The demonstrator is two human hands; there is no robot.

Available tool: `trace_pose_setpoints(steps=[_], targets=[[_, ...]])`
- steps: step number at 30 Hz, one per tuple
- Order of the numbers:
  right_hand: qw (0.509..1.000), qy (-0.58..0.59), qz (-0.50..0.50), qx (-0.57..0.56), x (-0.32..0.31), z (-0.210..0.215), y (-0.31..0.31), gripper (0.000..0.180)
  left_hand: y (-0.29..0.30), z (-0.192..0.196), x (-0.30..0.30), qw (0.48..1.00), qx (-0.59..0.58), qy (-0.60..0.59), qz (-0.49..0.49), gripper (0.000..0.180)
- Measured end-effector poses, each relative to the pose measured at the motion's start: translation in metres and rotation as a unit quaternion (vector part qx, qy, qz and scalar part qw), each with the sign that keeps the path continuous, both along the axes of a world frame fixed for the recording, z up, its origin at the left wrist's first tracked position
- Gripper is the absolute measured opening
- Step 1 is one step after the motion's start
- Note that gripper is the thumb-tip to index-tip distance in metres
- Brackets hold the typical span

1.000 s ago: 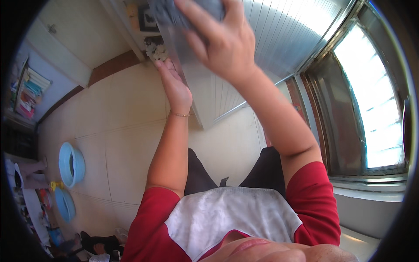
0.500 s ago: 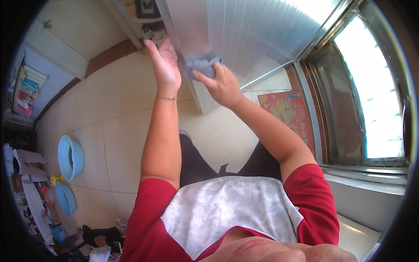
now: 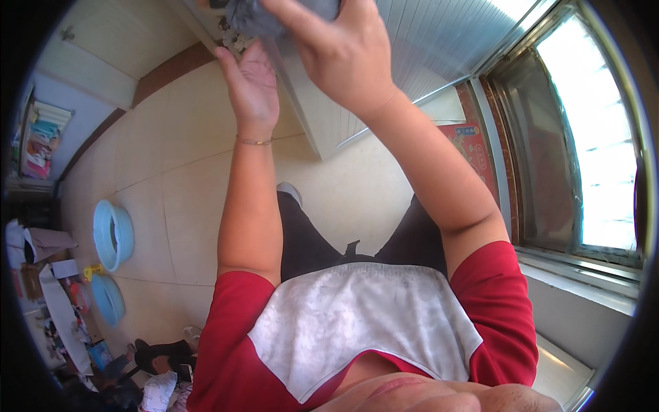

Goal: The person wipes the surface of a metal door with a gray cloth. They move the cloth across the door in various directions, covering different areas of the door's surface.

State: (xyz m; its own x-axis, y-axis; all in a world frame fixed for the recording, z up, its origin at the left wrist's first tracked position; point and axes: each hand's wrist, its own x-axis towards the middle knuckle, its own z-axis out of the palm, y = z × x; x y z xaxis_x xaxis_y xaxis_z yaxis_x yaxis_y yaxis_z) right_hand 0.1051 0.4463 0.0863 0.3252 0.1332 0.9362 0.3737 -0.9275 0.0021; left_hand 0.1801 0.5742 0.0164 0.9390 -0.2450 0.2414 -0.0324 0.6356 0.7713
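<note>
My right hand (image 3: 350, 62) is raised at the top of the view, closed around a bunched grey cloth (image 3: 255, 19), whose upper part runs out of the picture. Behind it stands a door with a ribbed translucent panel (image 3: 425, 41) and a pale frame. Whether the cloth touches the door I cannot tell. Beside the door's left edge my left hand (image 3: 252, 93) is held up, palm showing and fingers stretched, with nothing in it. Its contact with the edge is unclear.
A window (image 3: 583, 137) with a metal sill is on the right, near a red patterned mat (image 3: 473, 147). Two blue basins (image 3: 113, 233) stand on the tiled floor (image 3: 185, 165) at left. Another person's dark-clothed legs (image 3: 161, 357) show at lower left, near cluttered goods.
My right hand has moved up and left with the grey cloth, and now looks larger in view. My left hand has shifted slightly up, still open by the door's edge.
</note>
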Motion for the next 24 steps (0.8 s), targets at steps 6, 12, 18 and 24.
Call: trace_pose_setpoints(steps=[6,12,18,24], targets=[[0.960,0.200,-0.036,-0.192,-0.014,-0.151,-0.028,0.071,0.000,0.014,-0.002,0.999,0.029,-0.032,-0.012,0.095],[0.885,0.325,-0.036,-0.330,-0.018,-0.238,-0.036,0.063,-0.002,0.012,0.007,0.994,0.026,-0.105,-0.008,0.078],[0.796,0.500,-0.082,-0.331,-0.021,-0.298,-0.027,0.051,0.000,0.002,0.008,0.991,0.069,-0.113,0.032,0.048],[0.571,0.818,0.018,-0.061,-0.012,-0.217,-0.044,0.047,0.005,0.001,0.004,0.991,0.078,-0.105,0.020,0.030]])
